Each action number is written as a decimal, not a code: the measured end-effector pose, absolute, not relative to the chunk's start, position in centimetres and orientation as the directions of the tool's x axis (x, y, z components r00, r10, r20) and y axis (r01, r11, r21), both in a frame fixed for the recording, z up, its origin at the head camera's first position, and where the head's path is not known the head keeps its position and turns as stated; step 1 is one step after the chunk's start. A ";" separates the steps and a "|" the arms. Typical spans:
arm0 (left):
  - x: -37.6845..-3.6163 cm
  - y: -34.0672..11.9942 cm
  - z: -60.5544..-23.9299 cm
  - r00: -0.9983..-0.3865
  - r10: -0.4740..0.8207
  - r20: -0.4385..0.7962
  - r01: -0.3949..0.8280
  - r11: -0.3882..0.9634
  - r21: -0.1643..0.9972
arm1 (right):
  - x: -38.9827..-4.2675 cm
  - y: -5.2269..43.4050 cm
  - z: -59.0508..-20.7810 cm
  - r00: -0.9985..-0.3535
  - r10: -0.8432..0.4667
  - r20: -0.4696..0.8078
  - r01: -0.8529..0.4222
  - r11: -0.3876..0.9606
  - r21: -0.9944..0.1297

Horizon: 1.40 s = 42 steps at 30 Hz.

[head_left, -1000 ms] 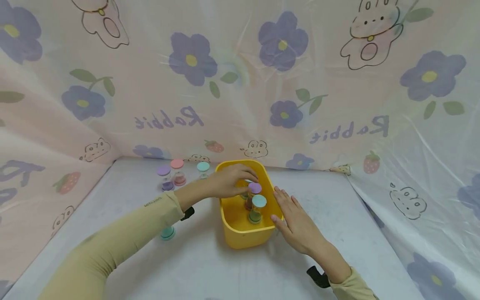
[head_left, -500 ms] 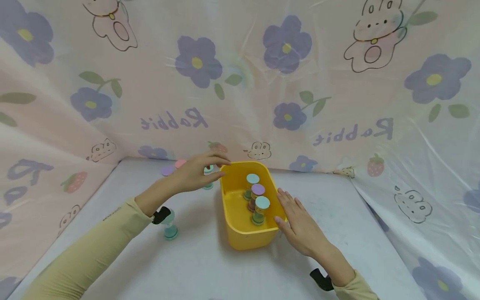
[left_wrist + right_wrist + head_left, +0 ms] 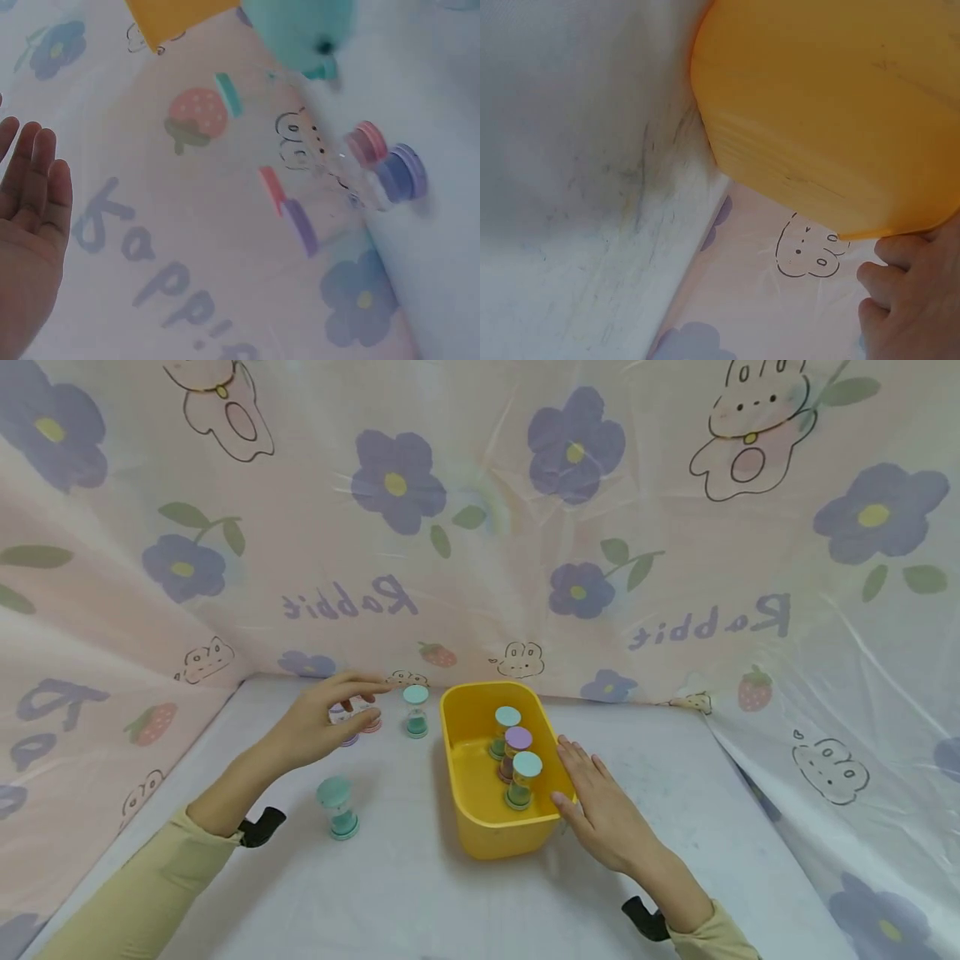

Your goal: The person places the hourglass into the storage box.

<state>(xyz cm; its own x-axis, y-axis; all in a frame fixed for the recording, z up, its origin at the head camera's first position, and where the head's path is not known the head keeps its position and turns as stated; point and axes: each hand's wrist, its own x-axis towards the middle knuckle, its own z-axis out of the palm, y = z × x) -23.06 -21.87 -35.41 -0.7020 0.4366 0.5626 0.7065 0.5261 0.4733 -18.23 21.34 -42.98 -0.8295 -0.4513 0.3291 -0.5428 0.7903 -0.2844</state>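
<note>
A yellow bin (image 3: 480, 827) stands on the white table and holds three sand timers in a row, capped teal (image 3: 507, 717), purple (image 3: 517, 738) and light blue (image 3: 527, 765). My right hand (image 3: 596, 797) lies flat with straight fingers against the bin's right wall (image 3: 832, 120). My left hand (image 3: 326, 722) hovers open over a pink timer (image 3: 366, 142) and a purple timer (image 3: 405, 172) near the back wall and grips neither. In the left wrist view its fingers (image 3: 34, 187) are straight, apart from both timers.
A teal timer (image 3: 415, 710) stands just left of the bin. Another teal timer (image 3: 337, 807) stands nearer me, beside my left forearm. A flower-and-rabbit printed plastic sheet (image 3: 480, 527) walls the table at the back and on both sides.
My left hand has come out of the bin, leaving a teal-capped timer inside, and has swung left to above the pink and purple timers. My right hand has stayed against the bin.
</note>
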 end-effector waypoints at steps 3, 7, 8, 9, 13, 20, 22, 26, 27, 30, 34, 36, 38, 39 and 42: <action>-22.5 -23.0 -36.3 -0.681 0.418 0.601 0.723 0.513 0.463 | -18.2 21.4 -43.0 -0.829 -0.449 0.332 -0.542 0.790 -0.286; -21.4 -24.1 -37.6 -0.666 0.409 0.624 0.735 0.503 0.455 | -18.2 21.4 -43.1 -0.827 -0.448 0.339 -0.544 0.788 -0.288; -21.0 -24.3 -38.0 -0.668 0.404 0.624 0.732 0.506 0.456 | -18.2 21.4 -43.1 -0.826 -0.449 0.342 -0.547 0.787 -0.287; -20.7 -24.6 -38.3 -0.672 0.400 0.624 0.728 0.510 0.457 | -18.2 21.4 -43.1 -0.824 -0.450 0.344 -0.548 0.786 -0.285; -19.8 -25.4 -39.9 -0.696 0.381 0.608 0.705 0.522 0.480 | -18.2 21.4 -43.1 -0.819 -0.453 0.352 -0.554 0.783 -0.282; -18.5 -26.2 -42.1 -0.770 0.367 0.523 0.630 0.566 0.531 | -18.2 21.4 -43.1 -0.818 -0.454 0.352 -0.556 0.782 -0.282; -18.1 -26.4 -42.5 -0.791 0.366 0.489 0.606 0.575 0.550 | -18.3 21.4 -43.1 -0.816 -0.456 0.355 -0.559 0.779 -0.285; -17.6 -26.7 -43.1 -0.819 0.372 0.438 0.572 0.589 0.571 | -18.3 21.5 -43.2 -0.814 -0.457 0.359 -0.562 0.777 -0.285; -17.5 -26.7 -43.2 -0.821 0.376 0.429 0.569 0.588 0.574 | -18.3 21.5 -43.2 -0.814 -0.456 0.359 -0.561 0.777 -0.286; -17.3 -26.8 -43.6 -0.815 0.394 0.425 0.579 0.587 0.567 | -18.3 21.5 -43.2 -0.816 -0.455 0.356 -0.559 0.779 -0.286; -17.3 -26.9 -44.1 -0.791 0.414 0.451 0.612 0.567 0.551 | -18.3 21.5 -43.2 -0.817 -0.455 0.354 -0.558 0.778 -0.288; -17.3 -26.9 -44.3 -0.783 0.416 0.463 0.621 0.562 0.547 | -18.3 21.5 -43.2 -0.817 -0.455 0.354 -0.558 0.778 -0.289; -17.3 -26.9 -44.5 -0.778 0.416 0.471 0.628 0.554 0.547 | -18.2 21.5 -43.1 -0.817 -0.456 0.354 -0.559 0.777 -0.289; -17.4 -27.0 -44.6 -0.776 0.416 0.474 0.630 0.550 0.548 | -18.2 21.4 -43.1 -0.816 -0.457 0.353 -0.559 0.777 -0.289; -17.4 -27.0 -44.9 -0.773 0.414 0.481 0.634 0.543 0.550 | -18.2 21.4 -43.1 -0.816 -0.457 0.353 -0.560 0.776 -0.289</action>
<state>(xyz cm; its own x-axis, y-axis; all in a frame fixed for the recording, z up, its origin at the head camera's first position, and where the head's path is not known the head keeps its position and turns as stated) -17.42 -27.03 -44.90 -0.7726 0.4142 0.4812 0.6340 0.5431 0.5505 -18.23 21.39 -43.08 -0.8160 -0.4573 0.3535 -0.5602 0.7763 -0.2889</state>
